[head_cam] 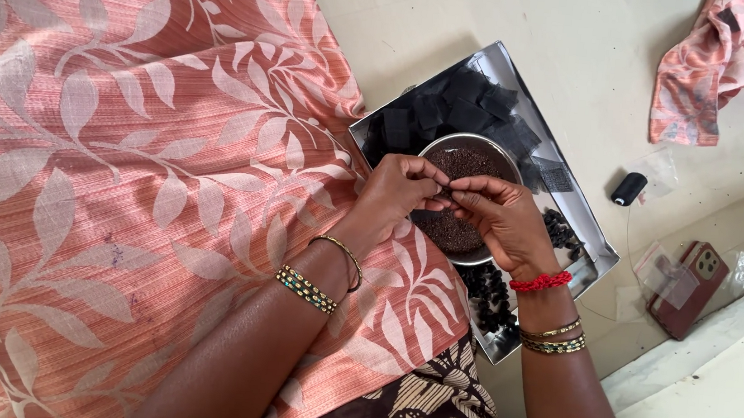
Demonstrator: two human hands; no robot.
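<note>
Both hands, left hand (399, 195) and right hand (503, 220), are pinching together on something tiny, too small to tell, directly above a steel bowl (490, 256) holding dark grains (466, 162); the surrounding tray (600, 251) is carrying black fabric squares (454, 108) beyond the pinch.

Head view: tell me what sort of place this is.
Probably a home floor used for handwork. A steel bowl of dark seeds sits in a tray with black fabric squares, and a black thread spool lies on the bare floor.

Pale stone floor (462, 27), soft daylight
</note>
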